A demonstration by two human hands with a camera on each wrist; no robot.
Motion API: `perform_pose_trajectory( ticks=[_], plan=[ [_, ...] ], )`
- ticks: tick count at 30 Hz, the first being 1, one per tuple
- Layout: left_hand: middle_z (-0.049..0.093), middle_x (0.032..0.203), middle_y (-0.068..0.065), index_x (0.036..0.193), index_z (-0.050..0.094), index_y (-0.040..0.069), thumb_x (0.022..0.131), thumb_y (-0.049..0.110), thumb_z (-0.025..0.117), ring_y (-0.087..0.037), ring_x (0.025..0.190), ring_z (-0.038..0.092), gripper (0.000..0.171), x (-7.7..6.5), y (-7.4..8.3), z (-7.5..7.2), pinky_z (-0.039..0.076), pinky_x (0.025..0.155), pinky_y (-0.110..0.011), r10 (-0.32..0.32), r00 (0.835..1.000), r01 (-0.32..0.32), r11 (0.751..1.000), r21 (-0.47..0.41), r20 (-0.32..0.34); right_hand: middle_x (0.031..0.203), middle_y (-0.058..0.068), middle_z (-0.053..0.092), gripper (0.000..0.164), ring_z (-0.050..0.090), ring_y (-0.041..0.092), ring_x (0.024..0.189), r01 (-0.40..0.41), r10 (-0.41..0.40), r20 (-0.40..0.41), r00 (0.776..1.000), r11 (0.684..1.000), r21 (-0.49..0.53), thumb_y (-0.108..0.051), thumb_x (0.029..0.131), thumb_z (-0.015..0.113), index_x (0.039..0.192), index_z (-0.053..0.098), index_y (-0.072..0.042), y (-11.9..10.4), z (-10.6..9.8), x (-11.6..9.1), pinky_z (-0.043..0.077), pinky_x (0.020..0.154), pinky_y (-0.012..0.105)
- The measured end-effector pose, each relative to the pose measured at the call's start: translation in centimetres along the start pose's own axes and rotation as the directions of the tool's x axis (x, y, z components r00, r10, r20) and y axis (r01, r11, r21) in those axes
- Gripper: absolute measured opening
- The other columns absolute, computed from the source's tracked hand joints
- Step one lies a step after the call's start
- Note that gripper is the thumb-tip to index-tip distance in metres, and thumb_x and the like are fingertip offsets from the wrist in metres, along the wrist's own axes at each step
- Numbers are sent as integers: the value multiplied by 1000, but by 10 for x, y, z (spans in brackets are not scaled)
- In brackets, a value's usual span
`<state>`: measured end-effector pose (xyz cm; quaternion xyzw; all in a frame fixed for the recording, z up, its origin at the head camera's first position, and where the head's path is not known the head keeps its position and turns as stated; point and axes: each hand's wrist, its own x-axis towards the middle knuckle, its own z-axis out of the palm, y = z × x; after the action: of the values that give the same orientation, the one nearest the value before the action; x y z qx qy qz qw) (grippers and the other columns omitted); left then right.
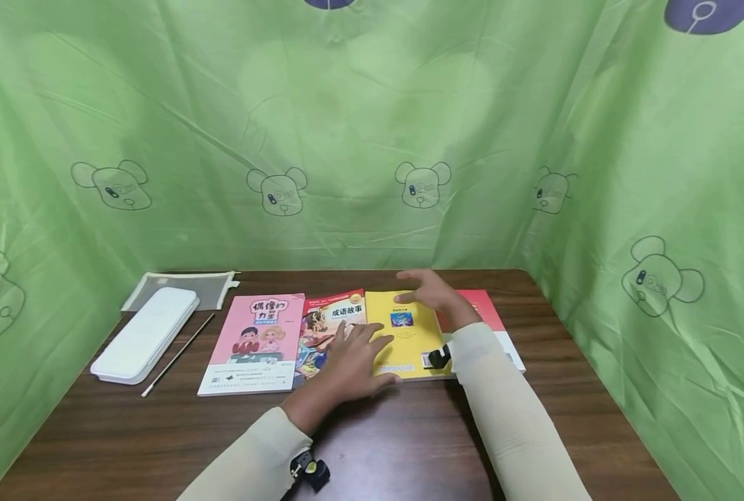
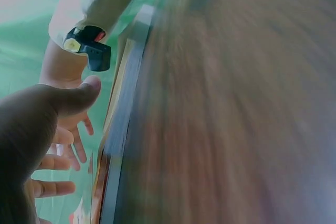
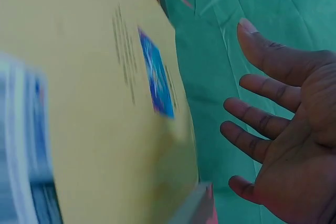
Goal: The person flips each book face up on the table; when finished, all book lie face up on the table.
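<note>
Several books lie side by side on the wooden table. My left hand [image 1: 354, 363] is over the seam between the colourful comic-style book [image 1: 315, 337] and the yellow book [image 1: 409, 344], its fingers spread. Whether its fingertips touch the covers I cannot tell. Above the yellow book's upper right part is my right hand [image 1: 439, 292], fingers apart and bent a little, holding nothing. The right wrist view has this hand [image 3: 294, 135] clear of the yellow cover [image 3: 89, 145]. Partly behind the right forearm lies a red-and-white book [image 1: 481, 306]. A pink book [image 1: 262, 323] is leftmost.
Left of the books are a white pencil case [image 1: 149, 334] and a thin dark stick with a pale tip [image 1: 180, 353], perhaps a brush. A mesh pouch [image 1: 211, 289] lies behind the case. Green curtain [image 1: 346, 236] borders the table [image 1: 403, 445] at the back and sides.
</note>
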<state>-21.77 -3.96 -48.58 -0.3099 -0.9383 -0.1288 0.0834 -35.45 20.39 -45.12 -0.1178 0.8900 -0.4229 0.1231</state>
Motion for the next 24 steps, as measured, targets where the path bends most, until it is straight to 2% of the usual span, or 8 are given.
perform_pose_trajectory(
  ticks=[6,12,18,24],
  plan=[
    [52,166,-8,159,58,26,91,71,76,-38,149,52,83,13,12,3,41,122,-69,-7,999,8,1000,-17,41,171,13,48,74,32,41,165,-42,42,-9,999,999,3,-28,98,84,162,52,-10,15,-16,-3,34,131,64],
    [49,169,-8,161,56,27,92,69,76,-39,152,49,83,24,28,6,41,120,-73,-7,996,10,999,-42,84,170,16,48,69,32,41,165,-96,95,-40,995,995,-21,-25,99,83,159,56,-9,29,-27,-5,32,132,65],
    [46,173,-6,160,56,29,88,75,76,-40,155,47,88,34,42,19,39,122,-73,-15,995,16,1000,-9,103,171,17,46,67,30,41,166,-135,133,-48,990,990,-38,-23,98,84,158,58,-10,38,-32,-5,29,134,63],
    [45,174,-4,161,56,31,86,78,76,-42,157,43,91,40,50,29,40,122,-72,-32,992,31,999,12,122,170,16,48,63,35,39,163,-135,133,-50,990,991,-27,-21,98,84,156,60,-12,44,-34,-5,32,133,60]
  ],
)
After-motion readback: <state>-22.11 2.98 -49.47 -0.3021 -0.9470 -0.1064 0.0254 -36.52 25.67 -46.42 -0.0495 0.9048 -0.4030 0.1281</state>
